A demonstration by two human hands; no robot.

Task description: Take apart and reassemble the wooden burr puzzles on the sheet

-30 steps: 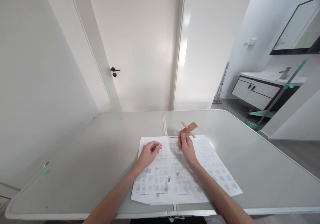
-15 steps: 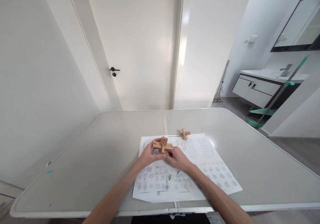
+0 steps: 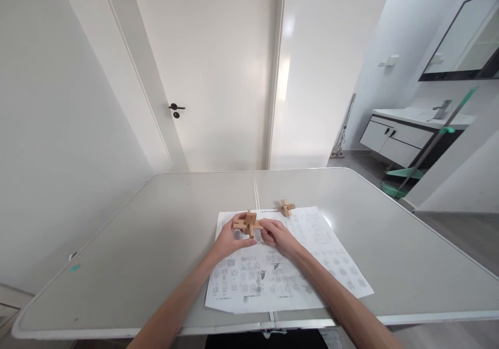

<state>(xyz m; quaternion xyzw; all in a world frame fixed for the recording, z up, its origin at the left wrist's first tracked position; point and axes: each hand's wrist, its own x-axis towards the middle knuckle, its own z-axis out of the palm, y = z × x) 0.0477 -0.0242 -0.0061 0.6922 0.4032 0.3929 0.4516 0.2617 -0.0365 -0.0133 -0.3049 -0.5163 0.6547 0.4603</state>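
Note:
Between my hands is a wooden burr puzzle (image 3: pixel 250 223), made of light interlocking blocks that cross one another. My left hand (image 3: pixel 231 238) grips it from the left, thumb below and fingers behind. On its right, my right hand (image 3: pixel 276 233) pinches the end of the bar that sticks out that way. Under both hands lies a printed sheet (image 3: pixel 253 289) with rows of small grey figures. A second wooden burr puzzle (image 3: pixel 287 208) rests at the sheet's far edge, beyond my right hand.
The grey table (image 3: pixel 128 255) has a seam down its middle and a pale rim. Behind it stands a white door (image 3: pixel 210 73) with a black handle. To the right are a washbasin cabinet (image 3: pixel 401 138), a mop (image 3: pixel 345 123) and a green dustpan (image 3: pixel 394 189).
My right hand has risen from under the puzzle to the end of its right bar. The puzzle has turned slightly in my left hand.

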